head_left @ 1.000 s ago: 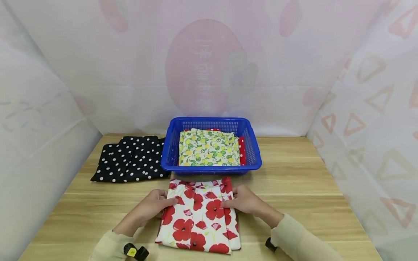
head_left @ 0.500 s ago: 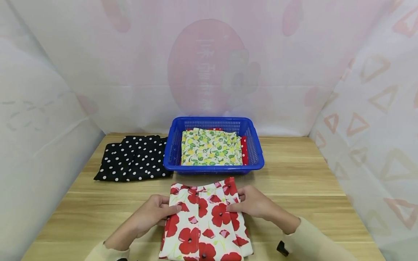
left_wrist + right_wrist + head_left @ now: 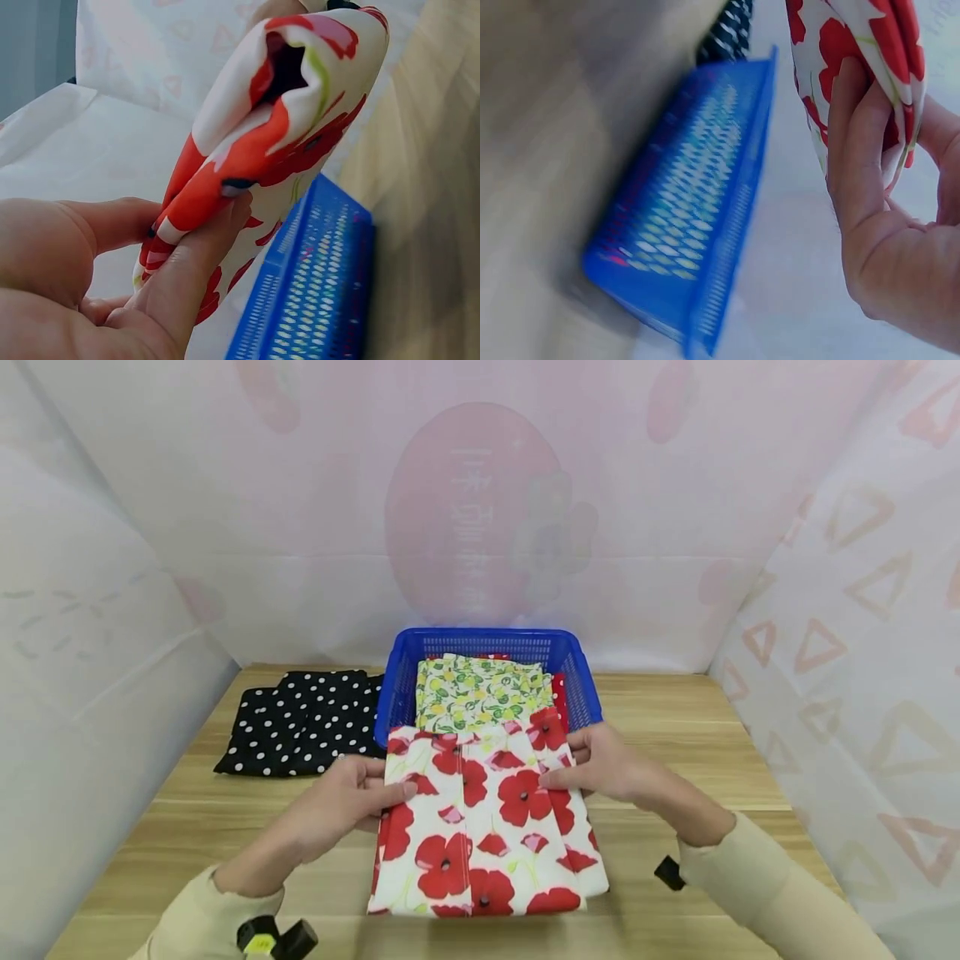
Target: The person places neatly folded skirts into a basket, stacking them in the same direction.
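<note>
A folded white cloth garment [image 3: 487, 827] with red poppies hangs raised off the table between my two hands. My left hand [image 3: 333, 810] pinches its left edge, thumb on the upper face and fingers beneath. On the opposite edge, my right hand [image 3: 611, 767] pinches it in the same way. In the left wrist view, the folded layers of the garment [image 3: 255, 135] show end-on, with a gap between them. The garment's far edge overlaps the front rim of the blue basket [image 3: 581, 664] in the head view. Inside the basket lies a folded lemon-print cloth [image 3: 483, 689].
Under the lemon cloth, a red cloth with white dots [image 3: 559, 693] peeks out. A folded black polka-dot cloth [image 3: 300, 727] lies on the wooden table [image 3: 660, 710] left of the basket. White printed sheets [image 3: 300, 485] wall the table's back and sides.
Both hands have lifted the poppy garment off the table and carried it forward toward the basket. The basket and the black cloth have stayed in place.
</note>
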`<state>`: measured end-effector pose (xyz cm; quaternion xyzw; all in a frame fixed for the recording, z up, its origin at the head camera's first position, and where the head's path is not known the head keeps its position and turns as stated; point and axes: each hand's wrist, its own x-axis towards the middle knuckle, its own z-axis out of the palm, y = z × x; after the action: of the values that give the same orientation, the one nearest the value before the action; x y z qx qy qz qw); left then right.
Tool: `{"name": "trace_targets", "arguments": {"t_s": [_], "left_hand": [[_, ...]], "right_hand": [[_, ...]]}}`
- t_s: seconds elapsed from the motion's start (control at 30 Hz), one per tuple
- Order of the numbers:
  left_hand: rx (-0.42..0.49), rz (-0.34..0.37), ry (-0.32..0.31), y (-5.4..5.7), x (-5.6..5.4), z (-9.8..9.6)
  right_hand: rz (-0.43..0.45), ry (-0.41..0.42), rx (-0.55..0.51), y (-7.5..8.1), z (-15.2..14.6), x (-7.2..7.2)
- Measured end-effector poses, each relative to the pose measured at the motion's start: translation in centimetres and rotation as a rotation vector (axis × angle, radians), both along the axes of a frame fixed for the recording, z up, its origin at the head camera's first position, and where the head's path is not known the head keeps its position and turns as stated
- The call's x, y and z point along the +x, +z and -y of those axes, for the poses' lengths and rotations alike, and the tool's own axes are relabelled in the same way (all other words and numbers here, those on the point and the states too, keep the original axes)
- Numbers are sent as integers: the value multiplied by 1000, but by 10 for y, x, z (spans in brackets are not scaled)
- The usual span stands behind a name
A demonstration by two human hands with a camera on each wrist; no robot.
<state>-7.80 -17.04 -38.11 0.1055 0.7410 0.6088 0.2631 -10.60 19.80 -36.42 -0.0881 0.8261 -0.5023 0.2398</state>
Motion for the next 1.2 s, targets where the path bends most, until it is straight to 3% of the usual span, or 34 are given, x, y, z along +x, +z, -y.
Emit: {"name": "trace_targets", "arguments": {"t_s": [0.13,0.3,0.53,0.7,0.83,1.03,1.2], "left_hand": [[-61,-38,42,27,-26,-8],[-149,-80,86,56,-69,-16],[-257,-134,175,74,-129,-31],[-244,-139,277,70,-164,-44],[-226,-153,328,59,-182,-48],[-255,-161,335,38,-195,-44],[-323,-159,328,19,-198,-41]], "right_hand": [[-51,-26,77,30,-2,-22],[-105,-96,165,58,-3,-55],[-174,-202,225,69,-2,-103],[-218,-277,246,62,-1,-134],[-254,-328,259,49,5,-152],[-264,-365,280,26,16,-169],[-254,-347,304,5,24,-173]]}}
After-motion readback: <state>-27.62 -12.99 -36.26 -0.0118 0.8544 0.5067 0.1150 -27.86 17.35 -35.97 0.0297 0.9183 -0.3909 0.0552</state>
